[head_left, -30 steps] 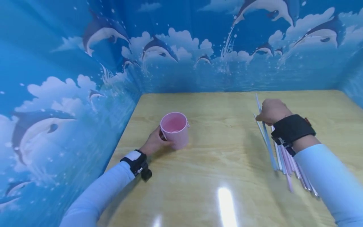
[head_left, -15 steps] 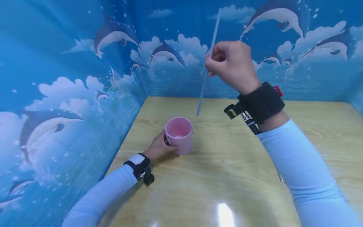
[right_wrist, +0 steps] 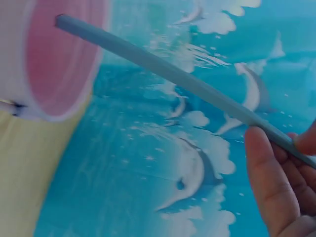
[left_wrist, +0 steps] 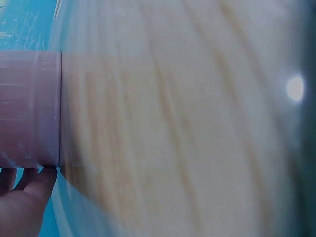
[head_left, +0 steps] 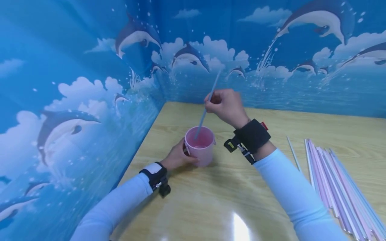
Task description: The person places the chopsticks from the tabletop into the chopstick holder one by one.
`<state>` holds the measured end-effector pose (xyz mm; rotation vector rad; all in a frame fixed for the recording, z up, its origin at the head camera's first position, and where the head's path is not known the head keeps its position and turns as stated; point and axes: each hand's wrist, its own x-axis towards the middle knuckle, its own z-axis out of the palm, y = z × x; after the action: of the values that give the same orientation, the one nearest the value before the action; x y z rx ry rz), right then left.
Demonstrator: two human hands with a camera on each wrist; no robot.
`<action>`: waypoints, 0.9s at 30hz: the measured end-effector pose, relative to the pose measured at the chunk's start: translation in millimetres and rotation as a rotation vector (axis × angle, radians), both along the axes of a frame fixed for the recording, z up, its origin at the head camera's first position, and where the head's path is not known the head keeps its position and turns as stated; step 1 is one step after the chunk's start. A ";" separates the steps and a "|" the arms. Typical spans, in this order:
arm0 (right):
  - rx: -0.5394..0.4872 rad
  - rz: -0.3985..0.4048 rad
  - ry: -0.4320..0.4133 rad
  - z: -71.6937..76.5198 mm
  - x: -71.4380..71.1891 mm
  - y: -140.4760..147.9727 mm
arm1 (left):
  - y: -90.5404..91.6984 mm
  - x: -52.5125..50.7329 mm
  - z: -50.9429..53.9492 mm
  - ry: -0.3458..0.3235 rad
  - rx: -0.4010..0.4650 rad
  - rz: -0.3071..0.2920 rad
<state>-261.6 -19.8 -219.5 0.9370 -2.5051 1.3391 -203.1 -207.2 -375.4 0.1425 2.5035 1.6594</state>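
Observation:
A pink bucket (head_left: 203, 154) stands upright on the table, and the left hand (head_left: 178, 156) grips its left side. In the left wrist view, fingers (left_wrist: 39, 185) lie against the side of the bucket (left_wrist: 29, 108). The right hand (head_left: 227, 106) pinches a thin grey-blue stick (head_left: 208, 106) above the bucket; its lower end is inside the bucket's mouth. From the right wrist view, the stick (right_wrist: 163, 68) slants between thumb and fingers of the right hand (right_wrist: 281, 187), its far end at the opening of the bucket (right_wrist: 64, 64).
Several pink, purple, white and blue sticks (head_left: 340, 187) lie in a fanned bundle at the right of the wooden table (head_left: 193, 207). A single stick (head_left: 293, 152) lies left of them, partly under the right sleeve. Blue dolphin-print sheets (head_left: 193, 83) stand behind and at the left.
The right hand has gone from the bundle at the right to above the bucket, raising a stick and then lowering its end into the mouth. The left hand still grips the bucket.

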 end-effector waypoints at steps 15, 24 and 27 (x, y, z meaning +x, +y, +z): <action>0.088 0.025 -0.097 -66.5 -5.1 0.6 | 4.3 -3.6 -0.1 0.026 0.001 -0.043; 0.103 -0.061 -0.170 -73.0 -11.2 32.7 | -1.0 -15.6 -19.0 0.065 0.057 -0.090; 0.119 -0.157 -0.187 -68.8 -17.3 69.5 | 1.7 -13.6 -14.9 0.072 0.074 -0.092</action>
<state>-278.9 49.6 -288.3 0.6455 -2.7586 1.2958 -216.7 -205.5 -390.3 0.3256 2.4463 1.7403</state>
